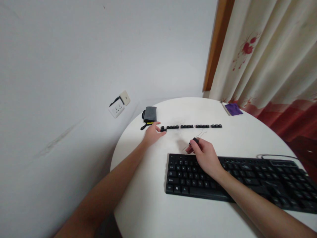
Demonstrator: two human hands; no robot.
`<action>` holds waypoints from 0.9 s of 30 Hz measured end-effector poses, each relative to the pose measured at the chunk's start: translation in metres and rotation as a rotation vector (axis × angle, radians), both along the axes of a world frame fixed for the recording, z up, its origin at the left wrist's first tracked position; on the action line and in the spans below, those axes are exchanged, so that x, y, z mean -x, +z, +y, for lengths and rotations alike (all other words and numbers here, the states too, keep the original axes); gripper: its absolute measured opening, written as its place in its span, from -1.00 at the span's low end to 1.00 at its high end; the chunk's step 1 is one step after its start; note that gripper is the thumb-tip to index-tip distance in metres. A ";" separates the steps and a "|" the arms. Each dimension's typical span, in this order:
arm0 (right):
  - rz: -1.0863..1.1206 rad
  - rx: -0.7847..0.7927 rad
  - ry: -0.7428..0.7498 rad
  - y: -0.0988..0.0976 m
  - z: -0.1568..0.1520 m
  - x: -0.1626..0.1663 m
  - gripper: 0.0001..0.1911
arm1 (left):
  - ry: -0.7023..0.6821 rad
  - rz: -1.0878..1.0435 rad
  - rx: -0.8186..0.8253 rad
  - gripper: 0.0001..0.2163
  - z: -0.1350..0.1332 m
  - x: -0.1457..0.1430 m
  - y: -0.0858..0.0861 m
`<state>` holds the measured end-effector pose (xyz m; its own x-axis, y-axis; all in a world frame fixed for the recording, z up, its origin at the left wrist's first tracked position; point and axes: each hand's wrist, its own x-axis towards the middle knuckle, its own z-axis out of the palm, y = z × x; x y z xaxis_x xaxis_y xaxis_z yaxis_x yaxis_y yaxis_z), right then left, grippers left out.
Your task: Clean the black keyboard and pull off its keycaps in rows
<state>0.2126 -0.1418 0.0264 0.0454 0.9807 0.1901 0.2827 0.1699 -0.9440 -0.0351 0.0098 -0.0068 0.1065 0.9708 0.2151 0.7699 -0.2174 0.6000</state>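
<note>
White plaster wall fills the left of the view, with a wall socket [116,108] and a plug low on it, close to the rim of the round white desk [153,205]. Just right of the socket, a grey pouch [150,114] with a black cord lies at the desk's far left edge. The left hand [153,133] rests on the desk beside the pouch, its fingers pinched together on a black keycap [163,129] at the left end of a row of keycaps [194,126]. That row runs rightward across the desk in small groups with gaps between them. Nearer the person, the right hand [204,155] hovers over the top left part of a black keyboard [247,180], closed around a small black-handled wire tool [196,140] whose thin loops point toward the row. The keyboard stretches to the right edge, its cable curving off behind it. At the far right of the desk sits a purple cloth [233,109], near a cream curtain [272,53] with red flowers.
</note>
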 end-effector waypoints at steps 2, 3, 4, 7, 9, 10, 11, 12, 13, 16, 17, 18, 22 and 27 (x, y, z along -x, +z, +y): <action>-0.004 0.003 0.000 0.000 0.000 0.000 -0.59 | -0.001 0.000 0.000 -0.46 0.001 0.000 -0.001; -0.006 0.007 0.000 0.000 0.000 0.000 -0.59 | 0.001 0.000 0.002 -0.46 0.001 0.000 -0.001; -0.008 0.009 0.000 0.000 0.000 0.000 -0.59 | 0.004 0.001 0.003 -0.46 0.001 0.000 -0.002; -0.012 0.012 0.002 0.000 0.000 -0.001 -0.59 | 0.011 0.004 0.009 -0.46 0.002 0.001 -0.002; -0.012 0.008 0.003 0.000 0.000 -0.001 -0.59 | 0.010 0.010 0.008 -0.46 0.002 0.001 -0.002; -0.011 0.007 0.005 -0.001 0.000 -0.001 -0.59 | 0.009 0.012 0.006 -0.46 0.002 0.001 -0.003; -0.010 0.005 0.005 -0.001 0.000 -0.001 -0.59 | 0.008 0.013 0.005 -0.46 0.003 0.001 -0.003; -0.011 0.005 0.006 -0.001 0.000 -0.001 -0.60 | 0.010 0.013 0.002 -0.47 0.003 0.001 -0.004; -0.012 0.005 0.006 -0.001 0.000 -0.001 -0.60 | 0.012 0.012 -0.001 -0.47 0.003 0.001 -0.004; -0.015 0.005 0.009 -0.001 0.001 -0.001 -0.59 | 0.021 0.013 -0.008 -0.47 0.004 0.002 -0.005; -0.016 0.004 0.009 -0.001 0.001 -0.001 -0.59 | 0.020 0.015 -0.006 -0.46 0.004 0.002 -0.005; -0.016 0.003 0.008 -0.001 0.000 -0.001 -0.59 | 0.015 0.014 -0.003 -0.45 0.004 0.002 -0.005; -0.023 0.001 0.004 0.001 -0.001 -0.001 -0.60 | -0.011 -0.002 0.011 -0.42 0.001 0.002 -0.002; -0.033 -0.003 0.007 0.004 -0.002 0.000 -0.60 | -0.004 -0.006 0.010 -0.44 -0.001 0.001 0.000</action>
<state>0.2128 -0.1438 0.0302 0.0321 0.9805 0.1940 0.3124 0.1745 -0.9338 -0.0363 0.0088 -0.0072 0.1095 0.9725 0.2058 0.7654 -0.2146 0.6067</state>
